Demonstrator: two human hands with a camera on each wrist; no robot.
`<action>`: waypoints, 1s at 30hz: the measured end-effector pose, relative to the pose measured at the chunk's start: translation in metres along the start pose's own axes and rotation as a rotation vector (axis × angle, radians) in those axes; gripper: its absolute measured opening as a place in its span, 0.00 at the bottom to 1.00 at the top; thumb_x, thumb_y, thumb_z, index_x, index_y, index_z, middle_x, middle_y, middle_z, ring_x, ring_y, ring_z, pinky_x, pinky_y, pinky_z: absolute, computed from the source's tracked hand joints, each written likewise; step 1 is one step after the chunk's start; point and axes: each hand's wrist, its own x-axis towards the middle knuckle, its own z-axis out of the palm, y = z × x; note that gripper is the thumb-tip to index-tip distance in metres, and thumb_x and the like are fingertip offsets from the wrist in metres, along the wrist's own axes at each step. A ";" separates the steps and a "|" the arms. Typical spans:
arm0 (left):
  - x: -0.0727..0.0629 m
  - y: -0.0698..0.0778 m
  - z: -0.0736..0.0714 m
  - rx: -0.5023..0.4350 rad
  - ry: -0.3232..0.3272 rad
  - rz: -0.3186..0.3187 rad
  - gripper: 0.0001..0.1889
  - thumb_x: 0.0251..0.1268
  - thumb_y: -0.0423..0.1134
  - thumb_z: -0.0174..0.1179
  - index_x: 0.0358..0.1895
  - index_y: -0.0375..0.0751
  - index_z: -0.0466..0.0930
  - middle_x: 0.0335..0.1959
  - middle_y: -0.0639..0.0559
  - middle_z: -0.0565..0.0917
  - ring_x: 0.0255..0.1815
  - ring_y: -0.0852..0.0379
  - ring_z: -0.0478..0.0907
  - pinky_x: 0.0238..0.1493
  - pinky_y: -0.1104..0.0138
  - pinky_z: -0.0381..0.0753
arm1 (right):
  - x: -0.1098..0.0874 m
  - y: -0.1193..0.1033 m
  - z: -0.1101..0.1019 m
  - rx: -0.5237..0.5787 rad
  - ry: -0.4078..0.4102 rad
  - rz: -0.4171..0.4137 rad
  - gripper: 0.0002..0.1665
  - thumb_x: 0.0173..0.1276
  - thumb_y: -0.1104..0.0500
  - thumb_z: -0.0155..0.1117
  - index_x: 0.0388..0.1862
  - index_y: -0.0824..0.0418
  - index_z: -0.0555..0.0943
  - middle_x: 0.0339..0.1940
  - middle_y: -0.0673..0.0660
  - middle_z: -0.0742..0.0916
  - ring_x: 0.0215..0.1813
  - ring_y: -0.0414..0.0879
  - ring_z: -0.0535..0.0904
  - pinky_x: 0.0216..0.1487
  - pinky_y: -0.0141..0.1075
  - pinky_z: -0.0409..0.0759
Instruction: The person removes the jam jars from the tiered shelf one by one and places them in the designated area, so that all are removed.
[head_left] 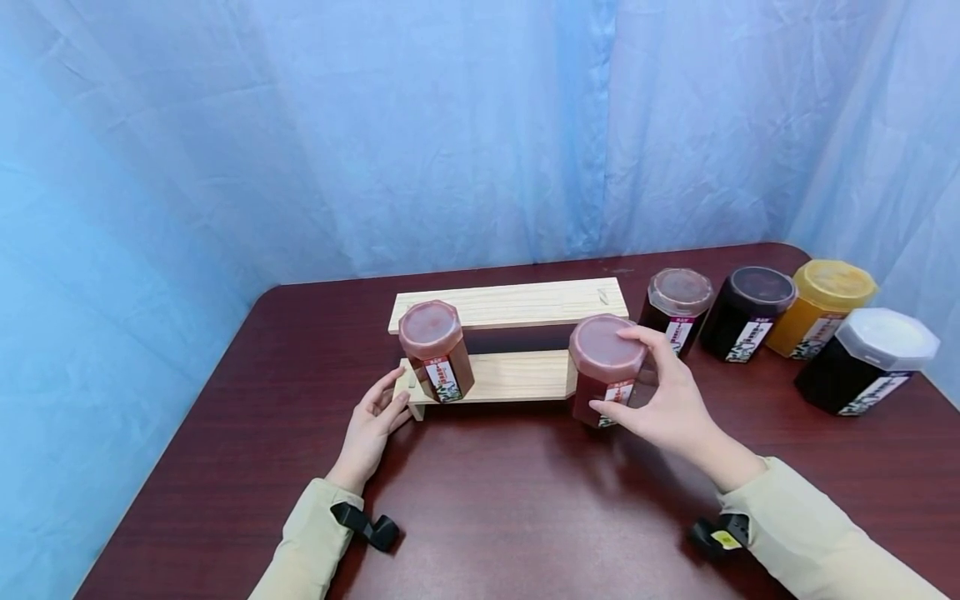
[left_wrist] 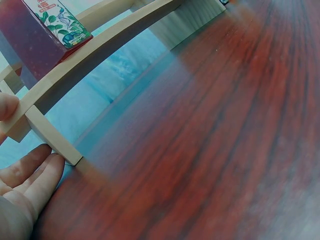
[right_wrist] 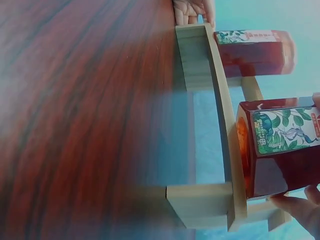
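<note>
A two-step wooden rack [head_left: 517,377] stands on the table, its lower step in front. On the left part of that step sits a red-brown jar [head_left: 432,333] with a labelled front. My left hand [head_left: 372,433] holds the rack's left end; in the left wrist view its fingers [left_wrist: 42,172] lie against the end leg. My right hand [head_left: 667,400] grips a second red jar [head_left: 606,354] by its sides near the lid, thumb in front. This jar is at the right end of the lower step, and in the right wrist view its base [right_wrist: 245,150] overlaps the step's edge.
To the right of the rack stand several more jars: a dark one with a brownish lid [head_left: 679,293], another dark one [head_left: 750,312], a yellow one [head_left: 825,304] and a dark one with a white lid [head_left: 870,358]. Blue curtain [head_left: 450,142] hangs behind the dark red table [head_left: 510,508].
</note>
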 end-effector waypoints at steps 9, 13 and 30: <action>0.000 -0.001 0.000 0.003 -0.003 -0.001 0.25 0.69 0.30 0.51 0.69 0.38 0.63 0.58 0.37 0.73 0.46 0.67 0.78 0.47 0.70 0.79 | -0.005 0.009 -0.019 -0.079 0.044 0.011 0.52 0.30 0.77 0.79 0.60 0.67 0.67 0.58 0.33 0.70 0.50 0.25 0.70 0.49 0.14 0.67; 0.001 -0.001 -0.001 0.003 -0.009 0.002 0.25 0.70 0.29 0.50 0.69 0.38 0.62 0.61 0.34 0.71 0.46 0.68 0.78 0.47 0.70 0.79 | -0.007 0.011 -0.030 -0.100 0.049 0.034 0.53 0.30 0.78 0.78 0.61 0.67 0.67 0.56 0.29 0.69 0.50 0.25 0.69 0.49 0.14 0.66; -0.001 0.001 0.000 -0.013 -0.006 0.000 0.25 0.70 0.29 0.50 0.69 0.37 0.62 0.59 0.36 0.72 0.45 0.67 0.79 0.47 0.70 0.79 | -0.018 0.023 -0.072 -0.190 0.089 0.088 0.56 0.28 0.78 0.78 0.63 0.65 0.68 0.57 0.28 0.69 0.50 0.24 0.67 0.47 0.11 0.64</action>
